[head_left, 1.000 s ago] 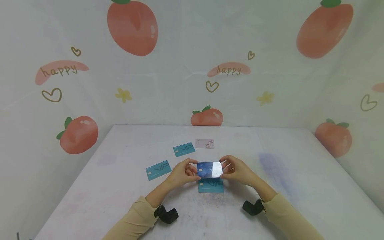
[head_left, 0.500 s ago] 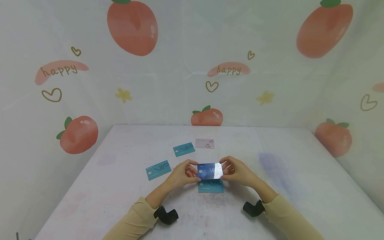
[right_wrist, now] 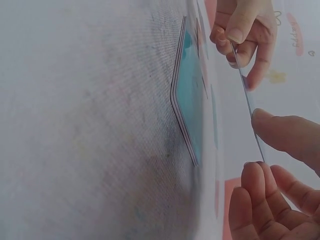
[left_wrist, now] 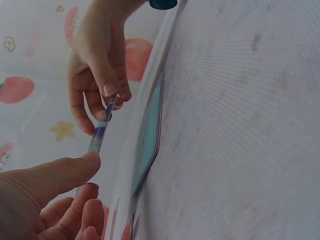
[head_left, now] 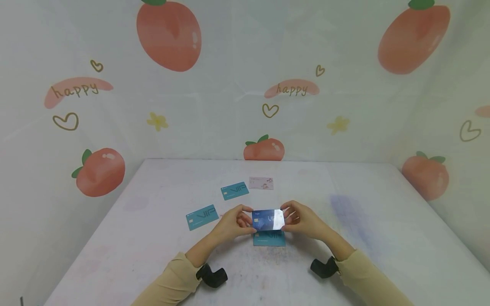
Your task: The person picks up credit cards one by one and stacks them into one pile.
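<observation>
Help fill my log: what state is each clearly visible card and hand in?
Glossy blue rectangular card: held aloft
Left hand: pinching blue card
Right hand: pinching blue card
Teal rectangular card stack: flat, partly hidden
Leftmost teal card: flat, face up
Far teal card: flat, face up
Pale pink rectangular card: flat

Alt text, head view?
A person's left hand and right hand hold a blue VIP card over a teal card on a white table. Another teal card lies left; a third teal card and a pale card lie farther back.
</observation>
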The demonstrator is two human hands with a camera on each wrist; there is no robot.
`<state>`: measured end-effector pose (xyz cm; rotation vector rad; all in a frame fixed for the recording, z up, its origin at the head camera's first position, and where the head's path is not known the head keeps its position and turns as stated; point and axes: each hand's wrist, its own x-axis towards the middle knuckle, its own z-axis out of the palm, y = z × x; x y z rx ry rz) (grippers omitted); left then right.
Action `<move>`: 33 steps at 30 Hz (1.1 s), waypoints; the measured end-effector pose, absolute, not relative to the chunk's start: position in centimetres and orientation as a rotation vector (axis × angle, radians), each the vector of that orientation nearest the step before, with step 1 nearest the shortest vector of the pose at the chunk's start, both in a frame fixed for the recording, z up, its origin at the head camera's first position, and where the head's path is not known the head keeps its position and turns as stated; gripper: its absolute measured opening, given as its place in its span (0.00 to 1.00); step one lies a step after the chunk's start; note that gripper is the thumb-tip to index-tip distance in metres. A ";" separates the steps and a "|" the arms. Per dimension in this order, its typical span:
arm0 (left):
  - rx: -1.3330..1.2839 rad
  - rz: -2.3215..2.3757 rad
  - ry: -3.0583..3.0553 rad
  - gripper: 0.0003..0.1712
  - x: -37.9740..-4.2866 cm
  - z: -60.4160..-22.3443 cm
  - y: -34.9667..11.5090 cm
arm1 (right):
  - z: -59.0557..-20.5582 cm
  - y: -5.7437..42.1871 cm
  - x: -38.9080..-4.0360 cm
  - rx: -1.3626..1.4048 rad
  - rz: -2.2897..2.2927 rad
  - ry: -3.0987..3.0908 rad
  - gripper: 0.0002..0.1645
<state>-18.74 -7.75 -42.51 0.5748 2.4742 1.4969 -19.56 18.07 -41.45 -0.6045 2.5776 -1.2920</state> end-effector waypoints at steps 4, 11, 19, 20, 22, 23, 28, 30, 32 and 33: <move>0.569 1.493 2.471 0.31 -18.8 -42.7 -7.7 | -41.4 18.1 -19.4 -0.609 -1.300 2.564 0.30; 0.580 1.488 2.469 0.31 -18.7 -42.7 -7.8 | -41.4 18.0 -19.3 -0.609 -1.284 2.574 0.30; 0.596 1.480 2.469 0.31 -18.5 -42.5 -7.8 | -41.2 18.0 -19.1 -0.611 -1.271 2.580 0.30; 0.597 1.479 2.468 0.31 -18.5 -42.5 -7.8 | -41.2 18.0 -19.1 -0.615 -1.270 2.580 0.30; 0.597 1.477 2.469 0.31 -18.5 -42.5 -7.8 | -41.3 18.0 -19.1 -0.619 -1.272 2.576 0.30; 0.598 1.475 2.470 0.31 -18.5 -42.6 -7.8 | -41.4 18.0 -19.1 -0.621 -1.272 2.573 0.30; 0.603 1.474 2.467 0.30 -18.4 -42.5 -7.8 | -41.8 18.2 -19.2 -0.649 -1.277 2.566 0.30; 0.607 1.475 2.465 0.30 -18.3 -42.5 -7.8 | -41.9 18.2 -19.1 -0.653 -1.274 2.566 0.30; 0.613 1.474 2.464 0.30 -18.3 -42.4 -7.8 | -41.9 18.2 -19.1 -0.648 -1.270 2.566 0.31; 0.617 1.471 2.466 0.30 -18.3 -42.4 -7.8 | -41.9 18.2 -19.1 -0.649 -1.267 2.564 0.31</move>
